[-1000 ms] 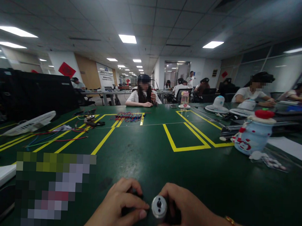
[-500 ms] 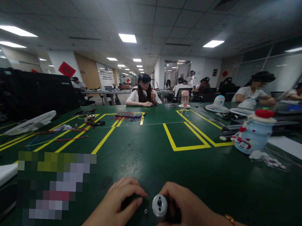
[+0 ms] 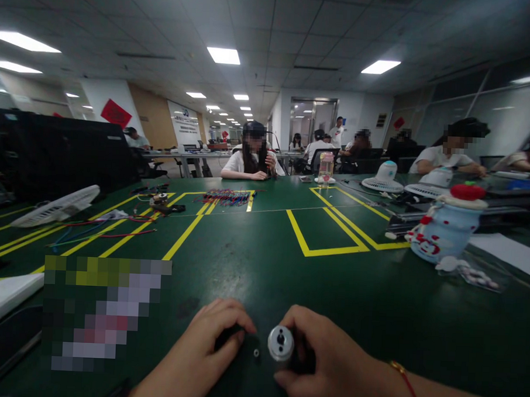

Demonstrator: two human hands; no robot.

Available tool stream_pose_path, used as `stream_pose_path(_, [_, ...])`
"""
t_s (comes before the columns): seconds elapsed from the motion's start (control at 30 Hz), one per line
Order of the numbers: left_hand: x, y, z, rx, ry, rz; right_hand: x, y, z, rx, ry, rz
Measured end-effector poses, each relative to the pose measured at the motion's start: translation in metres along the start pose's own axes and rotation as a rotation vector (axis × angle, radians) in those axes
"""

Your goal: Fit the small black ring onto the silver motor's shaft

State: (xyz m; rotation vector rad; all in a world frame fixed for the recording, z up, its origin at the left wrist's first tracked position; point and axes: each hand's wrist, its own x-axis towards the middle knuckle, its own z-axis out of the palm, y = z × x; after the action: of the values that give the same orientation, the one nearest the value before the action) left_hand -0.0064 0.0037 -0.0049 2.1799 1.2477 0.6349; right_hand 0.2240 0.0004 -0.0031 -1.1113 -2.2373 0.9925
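head view, bottom of the frame: how do the two hands stand?

apart from each other. the right hand (image 3: 328, 356), right of the bottom centre, is clamped around a silvery metal cylinder (image 3: 280, 344), with thumb and fingers on its side.

how is that cylinder turned?

end face up, toward the camera, showing dark holes around a middle one. whether its base touches the green table (image 3: 244, 268), i cannot tell.

and the left hand (image 3: 215, 337)?

left of the bottom centre, loosely curled, with a gap between thumb and fingers. a small ring-like piece (image 3: 256, 353) lies on the table just beside its fingertips, between it and the cylinder.

what else is about?

a heap of coloured wires (image 3: 230, 197) above and left of centre, a light blue bottle (image 3: 446, 230) with a red top at the right, and a bag of beads (image 3: 476, 275) just below it. the patch at lower left is too pixelated to read.
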Motion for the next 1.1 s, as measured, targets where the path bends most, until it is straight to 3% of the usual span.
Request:
stream_pose_path(0.33, [-0.003,0.013,0.000,0.046,-0.038,0.013,0.000,0.002,-0.001,0.001,0.003,-0.010])
stream_pose_path(0.57, [-0.001,0.012,0.000,0.057,-0.108,-0.020,0.007,0.008,0.000,0.007,-0.048,0.042])
stream_pose_path(1.1, [-0.005,0.007,0.000,0.009,-0.110,-0.009,0.010,0.010,-0.002,0.033,-0.042,0.033])
